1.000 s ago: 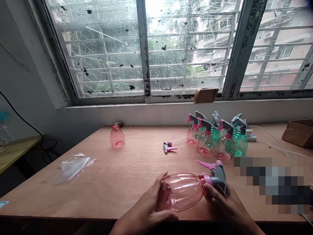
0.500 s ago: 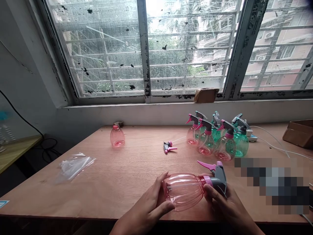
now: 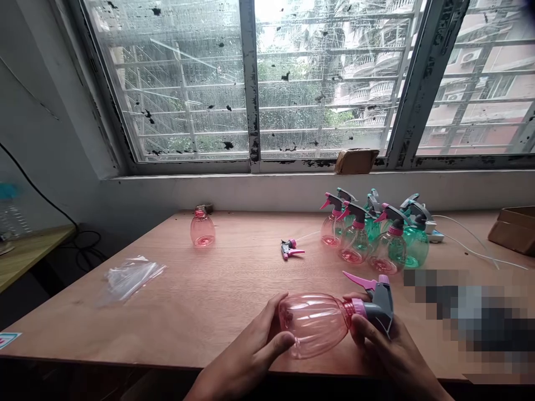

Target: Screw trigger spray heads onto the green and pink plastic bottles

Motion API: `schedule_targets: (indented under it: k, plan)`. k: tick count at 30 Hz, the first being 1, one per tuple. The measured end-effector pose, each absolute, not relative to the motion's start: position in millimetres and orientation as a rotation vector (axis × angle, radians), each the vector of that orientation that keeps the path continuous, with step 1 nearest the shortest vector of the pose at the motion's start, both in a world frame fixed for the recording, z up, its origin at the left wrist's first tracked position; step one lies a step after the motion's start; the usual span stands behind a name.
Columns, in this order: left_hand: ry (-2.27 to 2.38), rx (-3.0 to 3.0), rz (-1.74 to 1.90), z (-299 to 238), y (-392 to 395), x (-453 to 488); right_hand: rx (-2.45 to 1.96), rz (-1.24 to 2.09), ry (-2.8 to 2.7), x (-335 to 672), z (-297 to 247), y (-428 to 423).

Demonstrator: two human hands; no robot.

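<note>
A clear pink spray bottle (image 3: 315, 323) lies on its side near the front edge of the wooden table (image 3: 217, 295). My left hand (image 3: 254, 348) wraps round its base, thumb across the bottom. My right hand (image 3: 384, 351) grips its grey and pink trigger head (image 3: 378, 303) at the neck, the pink trigger pointing left and up. Both hands are closed on this bottle.
Several assembled pink and green spray bottles (image 3: 374, 236) stand at the back right. A loose trigger head (image 3: 290, 249) lies mid-table, a headless pink bottle (image 3: 202, 228) at the back left, a plastic bag (image 3: 129, 277) at the left. A cardboard box (image 3: 514, 236) and white cable (image 3: 476, 245) are far right.
My left hand's fingers have shifted round the bottle's base, the thumb curling further onto the bottom. The bottle has turned slightly about its axis. The view has shifted a little.
</note>
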State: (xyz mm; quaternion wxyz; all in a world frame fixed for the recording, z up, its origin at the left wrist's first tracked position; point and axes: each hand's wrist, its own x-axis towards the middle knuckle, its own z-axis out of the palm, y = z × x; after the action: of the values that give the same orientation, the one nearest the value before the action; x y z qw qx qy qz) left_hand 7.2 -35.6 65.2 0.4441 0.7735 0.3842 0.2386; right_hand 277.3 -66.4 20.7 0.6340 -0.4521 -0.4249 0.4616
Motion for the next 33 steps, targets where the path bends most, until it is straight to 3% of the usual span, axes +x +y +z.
schedule_targets:
  k: [33]
  plan:
    - [1.004, 1.976, 0.507, 67.2, -37.5, 9.0, -1.145, 1.037, -1.038, 277.7, 30.3, -69.8]
